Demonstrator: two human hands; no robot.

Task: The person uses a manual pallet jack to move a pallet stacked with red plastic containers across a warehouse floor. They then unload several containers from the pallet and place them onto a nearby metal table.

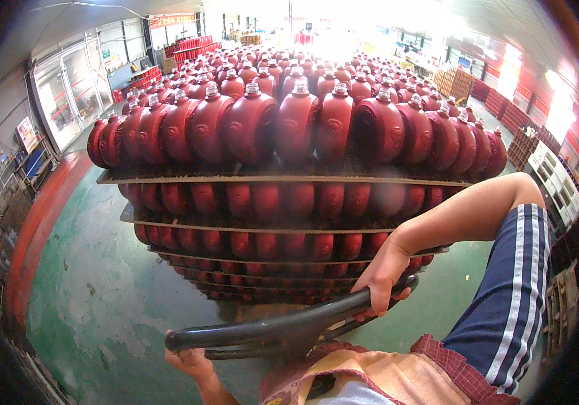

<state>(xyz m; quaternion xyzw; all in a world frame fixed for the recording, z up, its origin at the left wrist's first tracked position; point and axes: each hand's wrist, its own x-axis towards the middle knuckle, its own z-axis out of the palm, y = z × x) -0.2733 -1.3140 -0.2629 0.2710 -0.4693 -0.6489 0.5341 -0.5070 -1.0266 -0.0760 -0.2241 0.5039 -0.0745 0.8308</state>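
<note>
A thick black tubular handle (269, 327) slants across the lower middle, with a thinner black bar running beneath it. My left hand (193, 361) is closed at its left end, partly hidden behind the tube. Around the right end, my right hand (382, 278) has its fingers wrapped. Just beyond the handle rises a tall stack of dark red, round-bodied bottles (296, 121) with clear stoppers. Flat boards (282, 179) separate the bottle layers. What the handle joins to lower down is hidden.
Green floor (94, 270) surrounds the stack, with a red strip (40, 229) along the left. White-framed glass doors (73, 88) stand at the far left. Brown crates (452, 82) and pale crates (556, 175) line the right side. More red bottles (195, 47) are stacked at the back.
</note>
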